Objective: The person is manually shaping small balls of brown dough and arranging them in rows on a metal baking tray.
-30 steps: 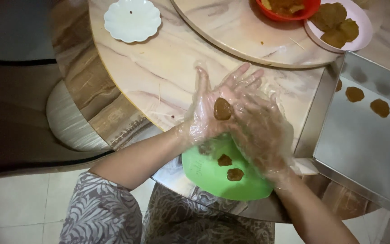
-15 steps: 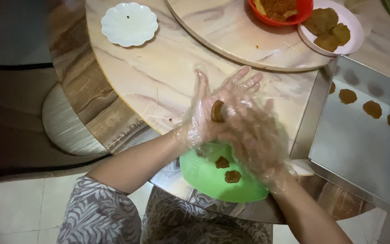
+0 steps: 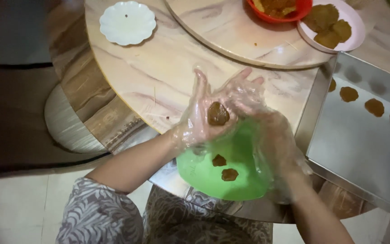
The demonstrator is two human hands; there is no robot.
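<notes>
Both hands wear clear plastic gloves. My left hand (image 3: 201, 113) is held palm up above a green plate (image 3: 244, 180), with a brown lump of dough (image 3: 217, 114) lying in the palm. My right hand (image 3: 267, 124) presses against the left one from the right, fingers pointing away over the dough; it is blurred. Two small brown dough pieces (image 3: 224, 167) lie on the green plate below.
A metal baking tray (image 3: 362, 149) at the right carries several flat brown dough pieces (image 3: 374, 107). On the round marble table (image 3: 159, 77) stand a white scalloped dish (image 3: 127, 22), a turntable (image 3: 231, 31), a red bowl (image 3: 278, 9) and a pale plate of brown pieces (image 3: 335, 25).
My right hand slid across the left palm over the dough and back, so the lump shows again in the palm. The view shifted slightly.
</notes>
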